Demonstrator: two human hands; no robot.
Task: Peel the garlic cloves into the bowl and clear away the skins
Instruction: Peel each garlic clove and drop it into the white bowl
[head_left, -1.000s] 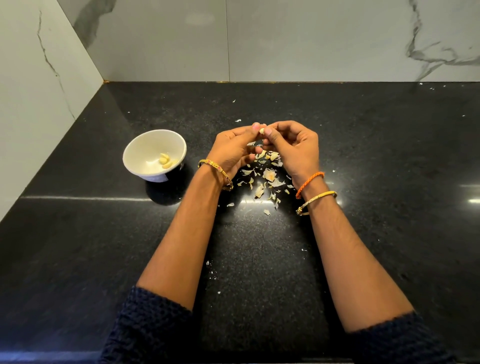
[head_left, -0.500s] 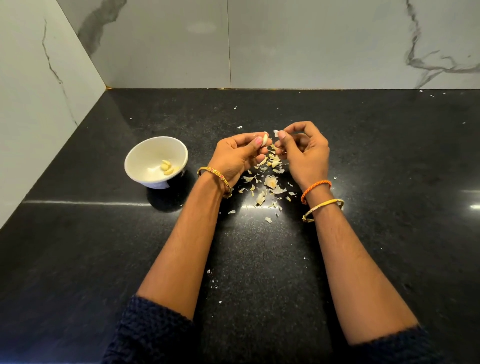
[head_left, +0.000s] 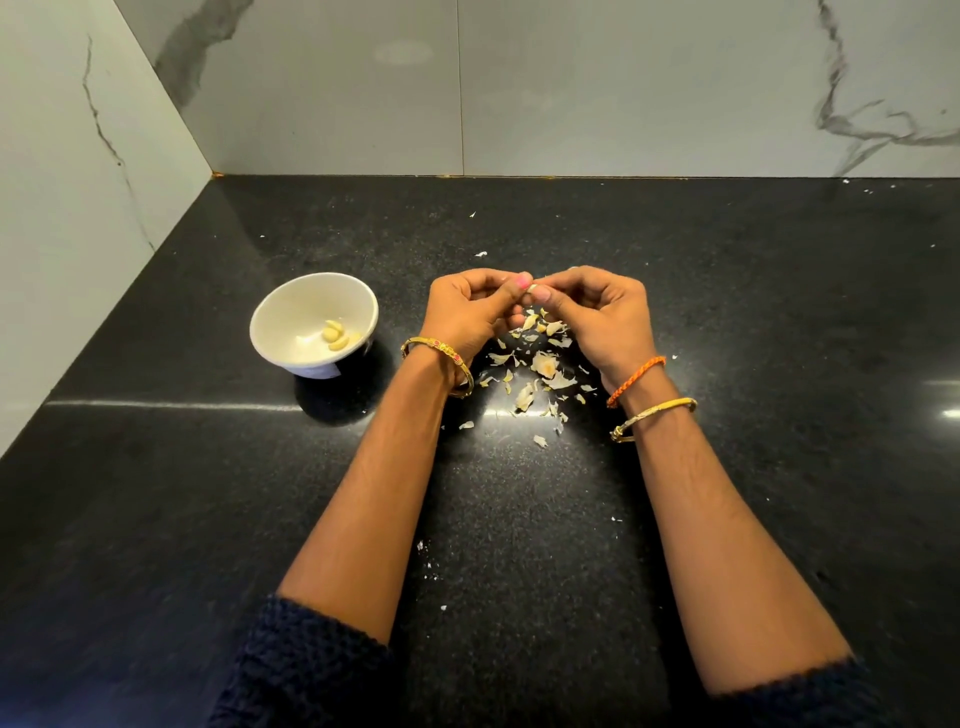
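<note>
Above the scattered skins (head_left: 540, 369), left hand (head_left: 467, 312) and right hand (head_left: 602, 317) both pinching one garlic clove (head_left: 531, 291).

1. A black speckled stone counter (head_left: 727, 291) fills the lower view, polished enough to mirror a bright streak of light (head_left: 171, 404).
2. The back wall (head_left: 623, 88) is pale marble-look tile with grey veins (one vertical joint shows).
3. The left wall (head_left: 62, 208), the same tile, meets it in a corner.
</note>
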